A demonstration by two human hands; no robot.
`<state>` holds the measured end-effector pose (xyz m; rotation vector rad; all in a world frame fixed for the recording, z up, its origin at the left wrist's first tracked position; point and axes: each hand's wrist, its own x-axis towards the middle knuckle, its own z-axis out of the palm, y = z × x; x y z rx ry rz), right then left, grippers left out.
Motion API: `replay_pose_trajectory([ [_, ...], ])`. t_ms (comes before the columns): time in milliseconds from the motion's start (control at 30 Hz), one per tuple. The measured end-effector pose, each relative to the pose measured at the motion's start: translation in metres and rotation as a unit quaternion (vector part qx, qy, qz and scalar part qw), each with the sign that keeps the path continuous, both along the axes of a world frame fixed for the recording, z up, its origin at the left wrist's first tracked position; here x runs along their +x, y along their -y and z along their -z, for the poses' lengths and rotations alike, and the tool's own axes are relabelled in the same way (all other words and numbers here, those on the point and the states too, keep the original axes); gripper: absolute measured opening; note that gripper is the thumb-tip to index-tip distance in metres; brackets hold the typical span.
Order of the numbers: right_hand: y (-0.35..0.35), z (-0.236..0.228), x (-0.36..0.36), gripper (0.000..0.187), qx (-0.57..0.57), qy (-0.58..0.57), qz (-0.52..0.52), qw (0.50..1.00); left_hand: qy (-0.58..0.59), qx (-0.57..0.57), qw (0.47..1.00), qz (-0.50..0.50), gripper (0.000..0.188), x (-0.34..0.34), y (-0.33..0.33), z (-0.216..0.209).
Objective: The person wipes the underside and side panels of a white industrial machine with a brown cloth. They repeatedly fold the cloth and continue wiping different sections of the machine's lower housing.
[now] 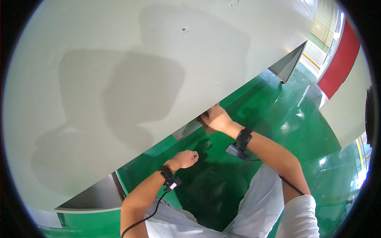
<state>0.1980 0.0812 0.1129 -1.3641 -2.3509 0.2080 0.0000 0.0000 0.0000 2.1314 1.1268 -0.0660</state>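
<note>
A: Looking down, what fills the view?

B: A big pale slab, the counter (119, 79), running from 7 o'clock up to 2 o'clock. The person's shadow lies on its top. Its near edge slants across the middle, and a grey metal leg (287, 65) shows under it at 2 o'clock.

A: Where is the right hand?

B: The right hand (214, 117) is just past centre, toward 4 o'clock, pressed up against the counter's near edge. Its fingers curl in under the edge and are hidden there, so it looks closed around the edge, but I cannot tell how tightly.

A: And the left hand?

B: The left hand (185, 158) sits toward 6 o'clock, apart from the counter, balled into a loose fist. It holds nothing that I can see.

A: Anything on the wrists?

B: Each wears a black band (243, 139) with a small black box, and a black cable (147, 216) trails from the left one toward 7 o'clock.

A: What is below?

B: A glossy green floor (278, 115), with the person's grey trousers (254, 206) at 5 o'clock. A red strip (343, 59) stands at 2 o'clock.
</note>
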Motion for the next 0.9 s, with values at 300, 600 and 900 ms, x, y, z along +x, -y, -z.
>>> replay_pose_trajectory([
  [300,0.008,0.008,0.004,0.053,-0.009,-0.114,0.179,0.977,-0.036,0.113,0.992,0.029,0.023,-0.039,0.022,-0.036],
  [600,0.024,0.002,-0.033,0.054,0.007,-0.03,0.039,0.999,-0.052,0.079,0.995,0.042,0.023,-0.035,0.033,-0.021],
  [900,0.033,0.005,-0.052,0.046,-0.08,-0.138,-0.012,0.987,0.007,0.179,0.975,-0.129,0.02,-0.024,0.031,-0.057],
])
